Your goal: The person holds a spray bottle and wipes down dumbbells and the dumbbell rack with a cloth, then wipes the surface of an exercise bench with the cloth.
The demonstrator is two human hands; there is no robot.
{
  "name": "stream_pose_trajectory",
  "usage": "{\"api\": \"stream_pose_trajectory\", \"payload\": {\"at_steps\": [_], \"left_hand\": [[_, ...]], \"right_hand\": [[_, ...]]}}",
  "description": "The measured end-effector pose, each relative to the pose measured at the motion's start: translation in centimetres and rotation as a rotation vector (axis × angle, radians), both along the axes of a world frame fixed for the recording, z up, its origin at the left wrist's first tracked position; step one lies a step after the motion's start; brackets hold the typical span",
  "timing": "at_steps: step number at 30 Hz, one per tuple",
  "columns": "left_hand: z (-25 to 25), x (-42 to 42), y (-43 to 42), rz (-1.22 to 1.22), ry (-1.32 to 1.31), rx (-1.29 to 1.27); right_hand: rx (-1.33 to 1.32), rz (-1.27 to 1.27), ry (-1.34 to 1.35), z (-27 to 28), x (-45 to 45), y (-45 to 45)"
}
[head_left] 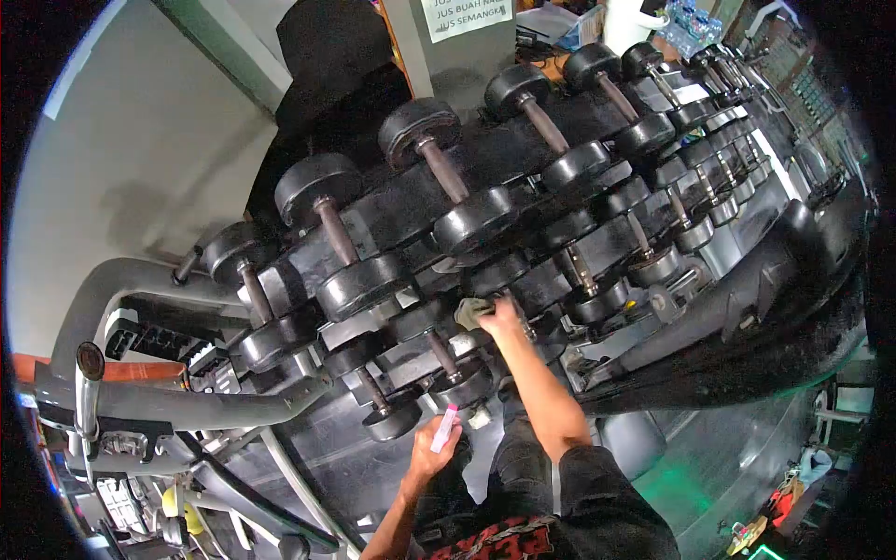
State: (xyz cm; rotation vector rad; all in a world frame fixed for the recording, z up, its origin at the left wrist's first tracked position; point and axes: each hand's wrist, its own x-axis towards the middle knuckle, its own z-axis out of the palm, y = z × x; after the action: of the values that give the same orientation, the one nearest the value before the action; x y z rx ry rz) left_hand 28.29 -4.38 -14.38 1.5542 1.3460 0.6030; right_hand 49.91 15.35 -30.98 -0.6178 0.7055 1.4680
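Note:
My left hand [435,448] is closed around a small white and pink item [446,428], held upright in front of the lower dumbbells. Further forward, my right hand [501,319] grips a greyish-green cloth [473,313] at the lower tier of the rack. The cloth lies against a black dumbbell [497,272] there. Nearest to my left hand is a lower-row dumbbell [449,364] with a worn metal handle. Above both hands runs the upper row, with a large dumbbell [442,170] among several others.
A machine with a thick grey tubular frame [205,406] stands at the left. A long black padded shape [737,313] extends along the right. Behind the rack are a post with a paper sign [467,14], a white container [627,26] and plastic bottles [693,30].

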Motion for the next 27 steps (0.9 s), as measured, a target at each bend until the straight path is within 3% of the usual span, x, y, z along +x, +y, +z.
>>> {"api": "stream_pose_trajectory", "payload": {"at_steps": [3,4,6,7,8,9,11,13,14,15,16,17,19,20,22,23,26,27], "left_hand": [[1.2,1.0,0.5,-0.002,0.042,-0.090],[1.1,1.2,0.8,0.000,0.043,-0.088],[0.5,1.6,0.9,0.001,0.005,-0.060],[0.6,1.9,1.0,0.002,0.004,-0.063],[0.8,2.2,1.4,0.032,0.004,-0.093],[1.1,2.3,1.8,0.066,0.006,-0.122],[1.9,2.5,2.7,0.083,0.003,-0.121],[2.4,2.8,3.2,0.095,-0.012,-0.117],[2.5,2.9,3.4,0.088,-0.026,-0.106],[2.5,3.0,3.5,0.080,-0.038,-0.094],[1.5,2.7,3.5,0.088,-0.056,-0.101],[0.4,2.4,3.5,0.091,-0.055,-0.103],[-1.2,2.3,3.0,0.198,-0.136,-0.289],[0.1,2.8,3.7,0.169,-0.025,-0.223],[-0.3,3.5,4.5,0.184,0.003,-0.297],[-0.9,3.7,4.4,0.189,0.034,-0.362],[-2.6,4.8,4.6,0.129,-0.025,-0.285],[-2.8,5.5,4.9,0.072,-0.007,-0.214]], "right_hand": [[0.011,0.101,0.133,3.9,3.5,-1.0],[-0.017,0.088,0.053,4.9,4.4,-1.1],[-0.011,-0.028,0.056,3.1,7.3,-2.2],[0.102,-0.095,-0.192,1.6,8.6,-2.5],[0.007,-0.127,-0.370,4.2,9.4,-2.1],[0.856,0.019,-0.155,2.3,12.4,-3.4],[0.012,-0.355,-0.874,11.3,8.8,-1.1],[-0.213,-0.195,-0.992,1.4,6.4,-0.4],[-0.145,-0.113,-0.931,0.4,4.7,-0.9],[-0.379,-0.063,-1.058,6.0,1.3,-0.9],[-0.235,-0.085,-1.041,6.4,-0.1,-1.7],[-0.144,-0.208,-0.910,3.4,-1.3,-2.3],[-0.054,-0.013,-0.816,5.6,-1.9,-5.3],[-0.060,-0.001,-0.821,6.5,-1.5,-6.7],[-0.088,0.250,-0.726,7.3,-0.1,-9.7],[-0.038,0.199,-0.705,6.4,0.8,-11.0],[-0.236,-0.005,-0.824,7.3,3.9,-14.3],[-0.166,0.018,-1.057,9.2,5.3,-14.0]]}}
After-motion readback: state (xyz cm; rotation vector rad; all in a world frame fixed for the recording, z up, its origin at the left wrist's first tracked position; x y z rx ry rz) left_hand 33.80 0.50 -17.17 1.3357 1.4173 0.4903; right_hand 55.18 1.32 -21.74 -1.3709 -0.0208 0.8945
